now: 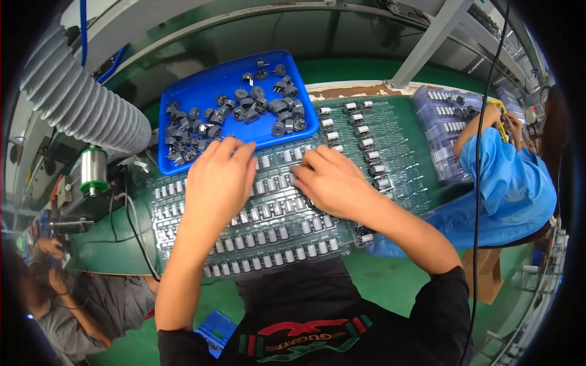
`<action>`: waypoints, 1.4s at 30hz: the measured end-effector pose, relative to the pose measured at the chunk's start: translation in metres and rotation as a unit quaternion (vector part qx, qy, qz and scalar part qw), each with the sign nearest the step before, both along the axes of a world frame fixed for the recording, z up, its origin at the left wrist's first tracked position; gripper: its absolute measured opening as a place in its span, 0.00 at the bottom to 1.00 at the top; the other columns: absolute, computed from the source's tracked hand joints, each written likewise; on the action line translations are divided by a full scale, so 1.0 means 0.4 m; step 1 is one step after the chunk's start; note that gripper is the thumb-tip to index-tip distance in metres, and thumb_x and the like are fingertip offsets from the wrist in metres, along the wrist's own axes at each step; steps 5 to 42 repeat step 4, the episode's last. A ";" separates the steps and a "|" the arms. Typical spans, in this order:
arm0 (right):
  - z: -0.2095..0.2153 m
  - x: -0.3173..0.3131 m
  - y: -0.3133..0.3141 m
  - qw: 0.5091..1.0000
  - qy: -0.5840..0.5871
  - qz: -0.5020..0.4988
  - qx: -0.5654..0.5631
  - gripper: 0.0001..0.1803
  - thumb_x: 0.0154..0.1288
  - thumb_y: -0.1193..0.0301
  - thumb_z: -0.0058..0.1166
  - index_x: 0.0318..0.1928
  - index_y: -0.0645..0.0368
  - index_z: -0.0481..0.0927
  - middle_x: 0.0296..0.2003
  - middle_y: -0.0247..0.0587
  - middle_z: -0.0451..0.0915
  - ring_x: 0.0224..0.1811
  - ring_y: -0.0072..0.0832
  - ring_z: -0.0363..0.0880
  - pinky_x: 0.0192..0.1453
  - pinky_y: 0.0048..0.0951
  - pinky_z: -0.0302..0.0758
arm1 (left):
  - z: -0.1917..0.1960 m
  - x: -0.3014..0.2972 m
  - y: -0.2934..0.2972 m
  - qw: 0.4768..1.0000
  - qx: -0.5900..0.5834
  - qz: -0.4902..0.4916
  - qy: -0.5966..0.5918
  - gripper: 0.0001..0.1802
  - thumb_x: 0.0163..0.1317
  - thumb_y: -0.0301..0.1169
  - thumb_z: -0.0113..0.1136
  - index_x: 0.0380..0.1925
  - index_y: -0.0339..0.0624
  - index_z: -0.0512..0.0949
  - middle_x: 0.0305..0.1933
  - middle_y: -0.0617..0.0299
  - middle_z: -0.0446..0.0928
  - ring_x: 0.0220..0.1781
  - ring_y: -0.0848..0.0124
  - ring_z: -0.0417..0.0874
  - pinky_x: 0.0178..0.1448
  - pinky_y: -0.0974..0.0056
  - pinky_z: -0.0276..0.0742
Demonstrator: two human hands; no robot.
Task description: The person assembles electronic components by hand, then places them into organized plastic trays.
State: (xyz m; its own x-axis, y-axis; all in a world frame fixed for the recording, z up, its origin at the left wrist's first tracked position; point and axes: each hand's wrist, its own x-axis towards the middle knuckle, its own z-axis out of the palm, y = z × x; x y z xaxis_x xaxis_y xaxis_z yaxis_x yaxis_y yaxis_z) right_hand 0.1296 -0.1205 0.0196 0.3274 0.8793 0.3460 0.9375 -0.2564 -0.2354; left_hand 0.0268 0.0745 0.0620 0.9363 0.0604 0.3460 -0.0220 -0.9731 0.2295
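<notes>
My left hand (217, 177) is over the near edge of a blue tray (235, 76), its fingers curled; anything inside them is hidden. Dark round parts with metal prongs (244, 100) lie loose in that tray. To the right, my right hand (332, 183) bends its fingers together over a clear plastic blister tray (287, 235); what they pinch, if anything, cannot be made out. Rows of small silver-white cylinders (262, 262) fill the blister tray's pockets, and both forearms cover part of them.
Right of my hands, more clear trays (397, 146) hold columns of dark-and-white parts. A person in blue (506, 171) works beside stacked trays (442, 134). A ribbed grey hose (85, 91) and metal cylinder (93, 171) stand left. A black cable (479, 183) hangs at right.
</notes>
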 end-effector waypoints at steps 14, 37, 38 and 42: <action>-0.004 -0.025 0.013 0.997 -0.041 -0.045 -0.040 0.10 0.59 0.68 0.61 0.40 0.59 0.83 0.35 0.38 0.74 0.42 0.37 0.72 0.47 0.36 0.73 | -0.031 0.113 0.034 0.996 0.001 0.049 0.079 0.14 0.57 0.33 0.65 0.43 0.40 0.81 0.42 0.55 0.80 0.51 0.57 0.80 0.48 0.60 0.79; -0.004 -0.025 0.013 0.997 -0.041 -0.045 -0.040 0.10 0.59 0.68 0.61 0.40 0.59 0.83 0.35 0.38 0.74 0.42 0.37 0.72 0.47 0.36 0.73 | -0.031 0.113 0.034 0.996 0.001 0.049 0.079 0.14 0.57 0.33 0.65 0.43 0.40 0.81 0.42 0.55 0.80 0.51 0.57 0.80 0.48 0.60 0.79; -0.004 -0.025 0.013 0.997 -0.041 -0.045 -0.040 0.10 0.59 0.68 0.61 0.40 0.59 0.83 0.35 0.38 0.74 0.42 0.37 0.72 0.47 0.36 0.73 | -0.031 0.113 0.034 0.996 0.001 0.049 0.079 0.14 0.57 0.33 0.65 0.43 0.40 0.81 0.42 0.55 0.80 0.51 0.57 0.80 0.48 0.60 0.79; -0.004 -0.025 0.013 0.997 -0.041 -0.045 -0.040 0.10 0.59 0.68 0.61 0.40 0.59 0.83 0.35 0.38 0.74 0.42 0.37 0.72 0.47 0.36 0.73 | -0.031 0.113 0.034 0.996 0.001 0.049 0.079 0.14 0.57 0.33 0.65 0.43 0.40 0.81 0.42 0.55 0.80 0.51 0.57 0.80 0.48 0.60 0.79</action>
